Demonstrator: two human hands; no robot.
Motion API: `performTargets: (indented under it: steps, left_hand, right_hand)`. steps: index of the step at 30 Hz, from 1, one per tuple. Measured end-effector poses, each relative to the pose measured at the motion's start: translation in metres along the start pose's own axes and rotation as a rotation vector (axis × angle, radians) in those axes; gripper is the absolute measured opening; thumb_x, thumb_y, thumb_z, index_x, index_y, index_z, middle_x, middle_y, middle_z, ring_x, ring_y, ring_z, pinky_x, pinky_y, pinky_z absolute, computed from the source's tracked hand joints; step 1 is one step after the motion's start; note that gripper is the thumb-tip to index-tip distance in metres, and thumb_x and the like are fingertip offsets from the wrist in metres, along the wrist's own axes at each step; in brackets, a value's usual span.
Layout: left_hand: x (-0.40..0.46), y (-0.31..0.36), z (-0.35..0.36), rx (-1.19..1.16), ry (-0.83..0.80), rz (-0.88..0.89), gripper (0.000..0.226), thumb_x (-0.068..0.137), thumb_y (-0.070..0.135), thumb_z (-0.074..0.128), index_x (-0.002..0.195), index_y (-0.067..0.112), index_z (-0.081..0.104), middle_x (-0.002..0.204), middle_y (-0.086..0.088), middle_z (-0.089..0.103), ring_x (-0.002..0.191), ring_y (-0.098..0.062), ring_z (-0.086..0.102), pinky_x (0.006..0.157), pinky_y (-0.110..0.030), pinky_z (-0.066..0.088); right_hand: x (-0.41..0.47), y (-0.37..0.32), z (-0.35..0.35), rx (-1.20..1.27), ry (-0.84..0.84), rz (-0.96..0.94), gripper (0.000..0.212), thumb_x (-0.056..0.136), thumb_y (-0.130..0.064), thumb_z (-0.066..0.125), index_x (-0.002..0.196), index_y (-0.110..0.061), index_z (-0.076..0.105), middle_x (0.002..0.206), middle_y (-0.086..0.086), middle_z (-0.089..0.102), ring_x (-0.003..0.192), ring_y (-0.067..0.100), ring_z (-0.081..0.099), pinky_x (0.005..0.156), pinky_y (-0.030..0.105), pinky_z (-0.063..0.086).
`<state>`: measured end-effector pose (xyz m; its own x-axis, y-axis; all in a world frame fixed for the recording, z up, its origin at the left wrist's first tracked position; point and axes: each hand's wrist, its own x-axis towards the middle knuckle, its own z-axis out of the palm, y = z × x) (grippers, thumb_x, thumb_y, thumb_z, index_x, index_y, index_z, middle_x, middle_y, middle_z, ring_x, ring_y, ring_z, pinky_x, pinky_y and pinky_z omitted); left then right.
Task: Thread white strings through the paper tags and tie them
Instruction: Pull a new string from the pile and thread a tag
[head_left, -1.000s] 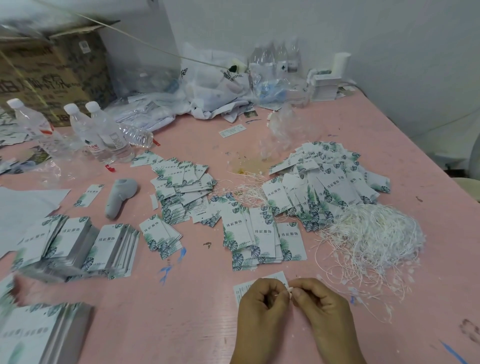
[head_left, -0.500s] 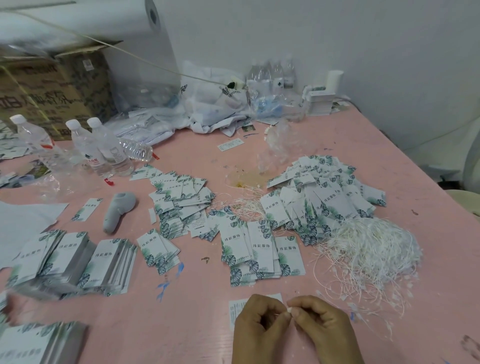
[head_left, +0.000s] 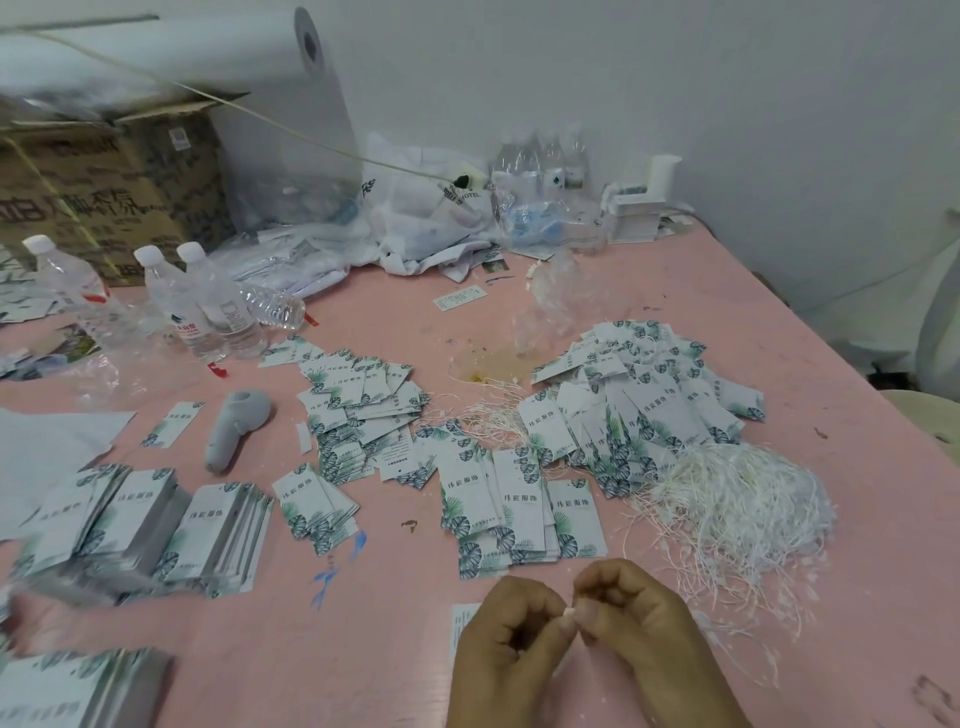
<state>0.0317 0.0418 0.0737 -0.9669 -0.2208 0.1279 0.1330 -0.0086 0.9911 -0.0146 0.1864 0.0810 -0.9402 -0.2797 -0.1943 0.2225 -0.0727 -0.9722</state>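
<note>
The hands have been sliding lower in the frame; left hand (head_left: 511, 631) and right hand (head_left: 636, 618) are curling together, pinching a small white string (head_left: 570, 614) end over a paper tag (head_left: 461, 626) lying on the pink bench (head_left: 395, 649). Loose strings (head_left: 737, 509) are heaping at right-center, tag piles (head_left: 639, 395) spreading beyond.

bare table (head_left: 395, 649) left, string heap (head_left: 737, 509) right

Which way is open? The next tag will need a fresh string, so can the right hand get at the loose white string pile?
Probably yes. The string pile lies just ahead of the right hand, bare table between, nothing blocking. But its fingers pinch a string end with the left hand, so it must let go first.
</note>
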Motion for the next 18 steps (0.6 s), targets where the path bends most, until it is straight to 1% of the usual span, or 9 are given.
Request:
performTargets:
  steps: [1, 3, 4, 6, 7, 9, 12, 15, 18]
  left_hand:
    - [0.003, 0.002, -0.001, -0.003, 0.016, 0.004, 0.012, 0.073, 0.033, 0.078, 0.069, 0.025, 0.069, 0.076, -0.003, 0.060, 0.059, -0.010, 0.046, 0.058, -0.021, 0.036]
    - [0.007, 0.009, -0.004, -0.112, 0.003, -0.033, 0.016, 0.070, 0.034, 0.080, 0.070, 0.021, 0.069, 0.076, -0.006, 0.060, 0.060, -0.015, 0.044, 0.058, -0.025, 0.035]
    - [0.010, 0.015, -0.006, -0.183, -0.010, -0.052, 0.018, 0.068, 0.035, 0.082, 0.071, 0.021, 0.070, 0.075, -0.005, 0.061, 0.060, -0.016, 0.043, 0.057, -0.027, 0.035]
    - [0.014, 0.024, -0.006, -0.283, -0.038, -0.069, 0.026, 0.064, 0.040, 0.086, 0.071, 0.020, 0.072, 0.074, -0.004, 0.065, 0.056, -0.015, 0.046, 0.054, -0.024, 0.038]
    - [0.017, 0.031, -0.006, -0.346, -0.060, -0.082, 0.031, 0.062, 0.043, 0.089, 0.071, 0.019, 0.072, 0.074, -0.004, 0.067, 0.054, -0.014, 0.047, 0.053, -0.022, 0.040]
    - [0.024, 0.045, -0.004, -0.512, -0.110, -0.134, 0.036, 0.056, 0.042, 0.094, 0.070, 0.017, 0.071, 0.074, -0.007, 0.067, 0.051, -0.013, 0.049, 0.050, -0.020, 0.042]
    - [0.031, 0.055, -0.006, -0.799, -0.123, -0.246, 0.037, 0.051, 0.030, 0.098, 0.070, 0.016, 0.070, 0.071, -0.008, 0.064, 0.051, -0.012, 0.052, 0.048, -0.020, 0.044]
    - [0.037, 0.052, -0.013, -1.014, -0.035, -0.291, 0.041, 0.047, 0.020, 0.100, 0.074, 0.014, 0.070, 0.069, -0.005, 0.058, 0.051, -0.011, 0.050, 0.046, -0.021, 0.044]
    - [0.041, 0.039, -0.022, -1.136, 0.096, -0.333, 0.051, 0.038, 0.014, 0.102, 0.076, 0.011, 0.069, 0.069, -0.003, 0.056, 0.049, -0.010, 0.049, 0.043, -0.021, 0.046]
  right_hand:
    - [0.000, 0.001, 0.001, 0.063, 0.069, -0.040, 0.020, 0.072, -0.001, 0.079, 0.087, -0.011, 0.073, 0.080, 0.012, 0.070, 0.070, 0.018, 0.064, 0.066, 0.021, 0.052]
    - [-0.002, 0.004, 0.000, -0.018, 0.092, -0.098, 0.030, 0.080, 0.005, 0.070, 0.099, -0.018, 0.072, 0.099, 0.006, 0.074, 0.091, 0.015, 0.068, 0.077, 0.018, 0.052]
    - [-0.001, 0.008, -0.001, -0.079, 0.056, -0.098, 0.041, 0.082, 0.009, 0.067, 0.106, -0.024, 0.071, 0.109, 0.001, 0.072, 0.104, 0.012, 0.066, 0.087, 0.020, 0.050]
    - [-0.001, 0.013, 0.002, -0.156, -0.087, -0.043, 0.058, 0.075, 0.001, 0.065, 0.120, -0.035, 0.063, 0.126, -0.007, 0.064, 0.122, 0.010, 0.057, 0.104, 0.030, 0.044]
    - [-0.001, 0.014, 0.003, -0.172, -0.164, -0.013, 0.065, 0.070, -0.006, 0.064, 0.126, -0.039, 0.058, 0.133, -0.008, 0.060, 0.128, 0.010, 0.053, 0.110, 0.035, 0.040]
    - [0.000, 0.013, 0.008, -0.167, -0.319, -0.015, 0.069, 0.070, -0.008, 0.062, 0.131, -0.039, 0.053, 0.135, -0.006, 0.058, 0.133, 0.009, 0.047, 0.110, 0.030, 0.037]
    - [0.001, 0.010, 0.017, -0.160, -0.341, -0.012, 0.051, 0.076, -0.015, 0.071, 0.120, -0.039, 0.062, 0.123, -0.005, 0.066, 0.122, 0.003, 0.055, 0.097, 0.019, 0.043]
    - [-0.002, 0.015, 0.019, -0.152, -0.248, 0.008, 0.036, 0.069, -0.033, 0.077, 0.104, -0.035, 0.071, 0.099, 0.007, 0.072, 0.093, 0.008, 0.064, 0.087, 0.024, 0.048]
    - [-0.007, 0.020, 0.023, -0.026, -0.272, 0.038, 0.033, 0.064, -0.026, 0.078, 0.097, -0.024, 0.072, 0.077, 0.002, 0.063, 0.072, 0.014, 0.058, 0.071, 0.024, 0.048]
